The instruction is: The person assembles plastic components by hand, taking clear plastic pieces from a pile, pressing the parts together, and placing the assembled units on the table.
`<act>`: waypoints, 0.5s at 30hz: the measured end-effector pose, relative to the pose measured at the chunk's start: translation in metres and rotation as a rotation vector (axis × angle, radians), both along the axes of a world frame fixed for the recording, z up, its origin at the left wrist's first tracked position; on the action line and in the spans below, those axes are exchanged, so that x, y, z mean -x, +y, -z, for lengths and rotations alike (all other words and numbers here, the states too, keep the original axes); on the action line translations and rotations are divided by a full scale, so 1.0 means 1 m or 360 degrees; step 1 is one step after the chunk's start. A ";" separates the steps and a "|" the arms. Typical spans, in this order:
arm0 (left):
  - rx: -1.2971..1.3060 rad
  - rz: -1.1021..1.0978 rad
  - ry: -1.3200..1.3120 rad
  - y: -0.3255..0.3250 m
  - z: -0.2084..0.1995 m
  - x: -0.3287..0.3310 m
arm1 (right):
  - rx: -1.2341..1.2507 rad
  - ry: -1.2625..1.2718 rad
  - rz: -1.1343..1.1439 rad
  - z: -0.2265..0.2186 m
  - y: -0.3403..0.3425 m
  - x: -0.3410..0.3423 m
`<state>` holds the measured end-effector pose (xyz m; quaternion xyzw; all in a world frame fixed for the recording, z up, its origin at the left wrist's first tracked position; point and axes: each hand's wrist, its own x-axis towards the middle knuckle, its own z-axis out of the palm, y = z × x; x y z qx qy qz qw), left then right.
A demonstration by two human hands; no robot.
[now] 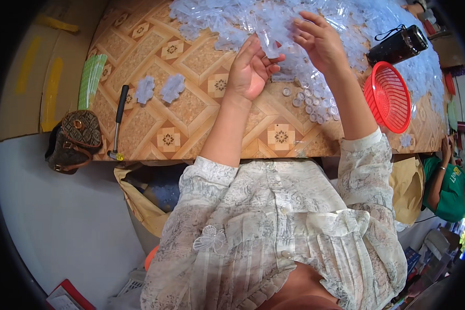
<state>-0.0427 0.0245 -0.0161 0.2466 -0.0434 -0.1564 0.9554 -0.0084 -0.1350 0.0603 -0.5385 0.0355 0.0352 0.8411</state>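
My left hand is at the near edge of a big pile of clear plastic pieces, palm turned up. Between its thumb and curled fingers stands a clear plastic tube. To the right, my right hand hovers over the pile with its fingers apart, and I see nothing in it. Several small round clear caps lie on the table below my hands. Farther left, two flower-shaped clear plastic pieces rest side by side on the patterned tabletop.
A hammer and a brown patterned bag are at the left table edge, near green strips. At right stand a red basket and a black bottle. A person in green sits beyond. Paper sacks hang below the table.
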 end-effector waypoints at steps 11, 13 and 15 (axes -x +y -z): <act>-0.0081 -0.0042 -0.0336 -0.012 -0.019 0.010 | -0.0289 -0.0103 -0.0032 0.013 -0.017 0.038; -0.0125 -0.0068 -0.0390 -0.015 -0.020 0.012 | -0.0219 -0.0067 0.0052 0.015 -0.006 0.050; -0.0165 -0.0092 -0.0441 -0.018 -0.022 0.015 | -0.0120 -0.0141 0.0077 0.017 -0.006 0.056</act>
